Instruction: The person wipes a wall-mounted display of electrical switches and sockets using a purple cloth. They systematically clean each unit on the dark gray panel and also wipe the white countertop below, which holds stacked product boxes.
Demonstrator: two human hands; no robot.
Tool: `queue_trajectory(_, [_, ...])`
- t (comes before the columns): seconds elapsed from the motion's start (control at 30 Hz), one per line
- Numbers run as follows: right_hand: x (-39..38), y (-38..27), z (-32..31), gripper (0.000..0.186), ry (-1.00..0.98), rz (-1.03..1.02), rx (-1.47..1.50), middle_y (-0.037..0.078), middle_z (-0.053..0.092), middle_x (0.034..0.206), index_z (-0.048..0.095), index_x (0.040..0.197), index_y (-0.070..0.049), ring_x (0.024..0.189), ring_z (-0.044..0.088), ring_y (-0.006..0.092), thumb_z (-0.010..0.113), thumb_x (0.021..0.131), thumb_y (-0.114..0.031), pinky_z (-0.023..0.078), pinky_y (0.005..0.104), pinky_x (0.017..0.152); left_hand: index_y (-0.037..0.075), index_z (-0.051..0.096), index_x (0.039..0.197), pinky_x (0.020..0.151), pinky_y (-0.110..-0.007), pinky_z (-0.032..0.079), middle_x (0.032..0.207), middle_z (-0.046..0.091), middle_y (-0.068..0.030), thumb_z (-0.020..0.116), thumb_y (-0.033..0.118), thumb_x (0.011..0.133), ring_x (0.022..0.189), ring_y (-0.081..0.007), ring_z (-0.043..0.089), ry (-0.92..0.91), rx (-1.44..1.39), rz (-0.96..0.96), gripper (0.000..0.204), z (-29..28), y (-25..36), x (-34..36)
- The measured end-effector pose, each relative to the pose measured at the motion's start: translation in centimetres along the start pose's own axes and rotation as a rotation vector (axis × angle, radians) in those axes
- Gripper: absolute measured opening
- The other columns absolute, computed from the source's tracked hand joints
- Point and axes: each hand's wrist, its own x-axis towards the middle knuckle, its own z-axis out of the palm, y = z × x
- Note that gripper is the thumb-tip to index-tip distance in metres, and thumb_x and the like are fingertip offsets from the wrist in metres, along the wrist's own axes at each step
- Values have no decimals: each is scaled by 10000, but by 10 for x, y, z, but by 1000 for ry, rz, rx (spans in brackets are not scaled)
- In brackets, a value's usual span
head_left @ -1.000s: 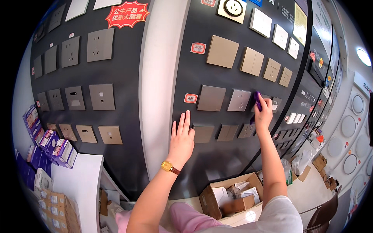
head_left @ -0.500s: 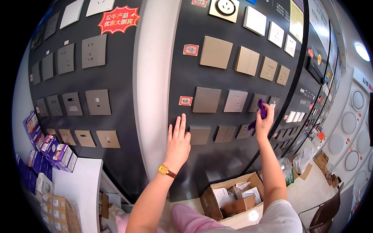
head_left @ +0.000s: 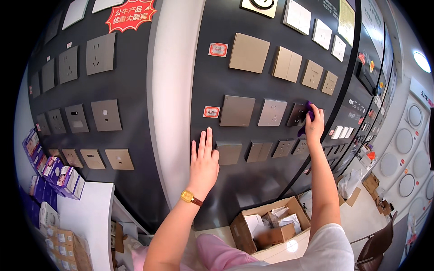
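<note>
My right hand is closed on a purple cloth, pressed against the right part of a dark socket plate on the dark grey display panel. Part of the cloth hangs below the fingers. My left hand lies flat on the panel with fingers stretched upward, just left of a grey blank plate. A gold watch with a brown strap is on that wrist. Above the hands are a large grey plate, a silver socket and a row of gold plates.
Below the panel stands an open cardboard box with packages inside. At left, purple boxes rest on a white counter. A white pillar strip parts the two panels. A brown chair is at lower right.
My right hand has moved up and slightly right, bringing the cloth onto the dark socket plate. The view has shifted a little; my left hand stays flat on the panel.
</note>
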Motion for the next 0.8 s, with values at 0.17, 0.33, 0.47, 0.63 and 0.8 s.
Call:
queue_trajectory(0.17, [-14,41,22,248,98,157,299,125,626,1048,645,1107,-34,1000,626,272,581,867,-25,476,341,901,6,613,856,1167,-512,241,1597,158,-218,700,47,773,1477,-336,198,-1,-20,2,127,1,3,3])
queue_trajectory(0.33, [-69,42,33,276,66,190,347,124,615,1043,623,1128,-9,1008,616,279,586,855,-6,469,341,914,4,615,860,1167,-512,240,1598,156,-217,697,49,775,1479,-335,193,-5,-2,-2,126,-1,0,0])
queue_trajectory(0.47, [-92,34,38,275,97,261,361,120,609,1014,634,1125,-28,964,609,271,606,852,-14,470,344,887,3,617,867,1167,-512,238,1599,152,-216,695,47,777,1481,-335,186,-5,3,1,127,1,0,1])
queue_trajectory(0.63, [-104,-1,38,273,91,238,411,105,600,975,645,1118,-22,910,607,242,623,846,-13,474,322,842,-15,591,836,1154,-542,255,1590,146,-238,683,51,799,1469,-376,192,-10,-13,7,119,1,1,2])
queue_trajectory(0.8, [-108,-25,25,268,-123,96,440,91,563,917,665,1092,-18,845,580,213,640,825,-3,468,290,794,-25,600,860,1150,-544,258,1592,125,-245,683,53,802,1466,-386,193,11,4,1,128,4,3,2])
